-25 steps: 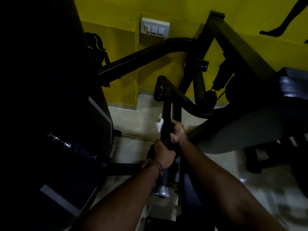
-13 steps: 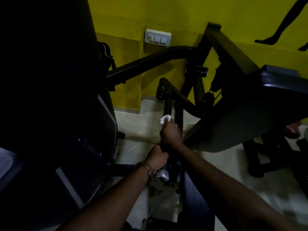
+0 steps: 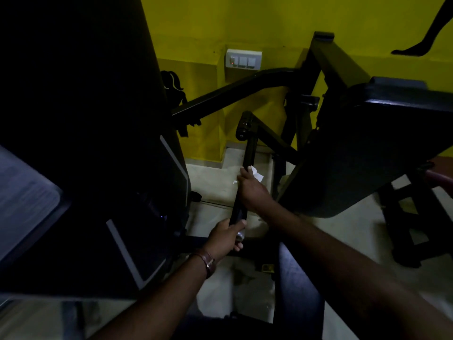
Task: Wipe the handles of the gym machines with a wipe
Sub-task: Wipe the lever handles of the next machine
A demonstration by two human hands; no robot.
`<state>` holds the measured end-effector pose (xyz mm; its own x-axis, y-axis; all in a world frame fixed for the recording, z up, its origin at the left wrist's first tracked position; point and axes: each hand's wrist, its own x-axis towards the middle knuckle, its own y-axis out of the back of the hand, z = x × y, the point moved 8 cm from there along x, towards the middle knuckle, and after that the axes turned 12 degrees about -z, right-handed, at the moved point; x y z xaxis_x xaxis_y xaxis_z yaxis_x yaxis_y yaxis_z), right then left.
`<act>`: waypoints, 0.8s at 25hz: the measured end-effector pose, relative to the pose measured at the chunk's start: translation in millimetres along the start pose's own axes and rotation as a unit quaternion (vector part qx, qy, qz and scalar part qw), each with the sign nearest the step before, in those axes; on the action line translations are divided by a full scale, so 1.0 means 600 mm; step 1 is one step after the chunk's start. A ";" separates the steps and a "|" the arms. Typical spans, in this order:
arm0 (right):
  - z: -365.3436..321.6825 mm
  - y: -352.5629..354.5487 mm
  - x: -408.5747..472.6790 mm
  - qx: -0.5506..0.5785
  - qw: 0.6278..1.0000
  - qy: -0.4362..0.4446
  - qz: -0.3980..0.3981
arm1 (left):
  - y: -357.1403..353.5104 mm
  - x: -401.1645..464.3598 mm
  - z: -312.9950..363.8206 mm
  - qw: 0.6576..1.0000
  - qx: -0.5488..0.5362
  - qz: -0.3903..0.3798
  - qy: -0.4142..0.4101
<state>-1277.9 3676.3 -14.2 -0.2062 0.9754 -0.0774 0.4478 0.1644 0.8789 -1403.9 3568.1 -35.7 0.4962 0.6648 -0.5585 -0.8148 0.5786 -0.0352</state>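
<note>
A yellow wall (image 3: 196,25) carries a white switch plate (image 3: 243,58) with three switches, and black silhouette figures, one at left (image 3: 174,87) and a leg at upper right (image 3: 421,33). Below lies a pale tiled floor (image 3: 210,182). A dark padded seat (image 3: 382,153) fills the right side.

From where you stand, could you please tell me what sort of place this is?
Most likely a gym: a black weight-machine frame, a padded seat and exercise silhouettes on the yellow wall.
</note>
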 end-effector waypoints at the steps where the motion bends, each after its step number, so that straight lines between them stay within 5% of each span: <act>1: -0.022 0.001 -0.023 0.010 0.998 0.046 0.033 | -0.003 -0.009 -0.003 1.000 -0.014 0.011 -0.007; 8: -0.097 -0.003 -0.172 0.075 0.996 0.041 0.009 | -0.006 -0.069 -0.023 0.976 -0.175 0.112 -0.071; 14: -0.158 -0.013 -0.229 0.035 0.998 0.023 -0.037 | 0.009 -0.126 -0.045 0.965 -0.206 0.133 -0.099; 17: -0.216 0.004 -0.250 0.010 0.998 0.060 0.011 | 0.035 -0.170 -0.048 0.965 -0.177 0.153 -0.116; 20: -0.280 0.013 -0.273 0.183 0.980 0.055 0.056 | 0.073 -0.235 -0.053 0.960 -0.144 0.176 -0.163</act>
<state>-1386.7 3493.1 84.3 -0.2212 0.9721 0.0781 0.7503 0.1184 0.6504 -1519.1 3484.5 15.2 0.2043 0.9347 -0.2910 -0.9751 0.1679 -0.1451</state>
